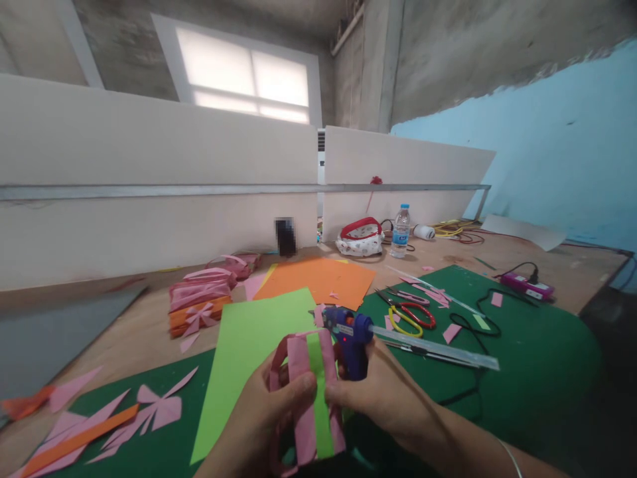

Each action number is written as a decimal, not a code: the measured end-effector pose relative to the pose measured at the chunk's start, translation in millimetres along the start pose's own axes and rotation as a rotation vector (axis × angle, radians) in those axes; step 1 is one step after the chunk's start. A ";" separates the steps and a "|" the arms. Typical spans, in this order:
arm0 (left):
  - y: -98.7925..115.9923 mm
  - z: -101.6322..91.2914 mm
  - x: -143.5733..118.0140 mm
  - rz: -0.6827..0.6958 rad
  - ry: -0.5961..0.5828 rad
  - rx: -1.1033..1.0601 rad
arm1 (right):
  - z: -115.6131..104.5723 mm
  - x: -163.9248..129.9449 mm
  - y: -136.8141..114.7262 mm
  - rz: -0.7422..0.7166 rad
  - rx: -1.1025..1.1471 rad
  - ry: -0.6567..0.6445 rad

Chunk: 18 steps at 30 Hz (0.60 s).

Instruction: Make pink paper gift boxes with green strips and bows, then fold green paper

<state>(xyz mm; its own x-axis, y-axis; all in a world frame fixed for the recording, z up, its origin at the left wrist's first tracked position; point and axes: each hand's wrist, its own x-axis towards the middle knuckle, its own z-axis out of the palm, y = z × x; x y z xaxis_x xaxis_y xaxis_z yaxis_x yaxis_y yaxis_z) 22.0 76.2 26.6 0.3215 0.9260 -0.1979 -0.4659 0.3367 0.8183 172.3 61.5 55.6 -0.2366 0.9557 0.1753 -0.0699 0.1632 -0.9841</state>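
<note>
My left hand (pixel 269 398) is closed round a small pink paper bag (pixel 299 411) with a looped strip at its side. A bright green strip (pixel 319 398) runs lengthwise down the bag's front. In my right hand (pixel 383 388) is a blue hot glue gun (pixel 354 352), its nozzle pointing left above the bag. A long clear glue stick (pixel 438 348) sticks out of the gun's rear. My right thumb rests on the bag near the green strip. Beneath both hands lies a lime green sheet (pixel 253 345); the bag's underside is hidden.
Several finished pink and orange paper bags (pixel 202 292) sit at left. Pink paper bows (pixel 162 406) and strips lie front left. Scissors (pixel 411 318), a cutter (pixel 432 352) and scraps are on the green mat (pixel 537 358). Behind stand a pouch (pixel 361 242) and a water bottle (pixel 400 232).
</note>
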 end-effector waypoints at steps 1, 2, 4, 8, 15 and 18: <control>-1.3 -0.5 0.7 0.006 0.009 0.004 | -0.2 -0.8 1.9 -0.001 -0.049 0.009; -3.0 -1.1 1.5 0.008 0.018 0.007 | -0.6 -1.2 4.2 -0.003 -0.101 0.020; -6.6 -2.1 3.1 0.006 0.026 0.001 | -1.8 -0.9 9.7 -0.008 -0.182 0.025; -9.8 -2.8 4.5 -0.005 0.002 -0.006 | -6.5 -1.2 19.5 0.004 -0.333 0.046; 8.4 1.4 -2.0 -0.094 0.073 0.039 | -64.2 -9.9 13.0 0.104 -0.598 0.306; 15.6 2.4 -2.7 -0.142 0.108 0.083 | -130.8 -0.6 5.6 -0.038 -0.904 0.484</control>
<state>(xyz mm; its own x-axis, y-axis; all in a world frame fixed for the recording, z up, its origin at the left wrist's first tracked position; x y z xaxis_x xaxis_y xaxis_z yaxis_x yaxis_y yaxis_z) 15.9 78.6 41.2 0.2874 0.8844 -0.3678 -0.3512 0.4546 0.8185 298.8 93.9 46.3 0.1811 0.9098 0.3736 0.7346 0.1274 -0.6664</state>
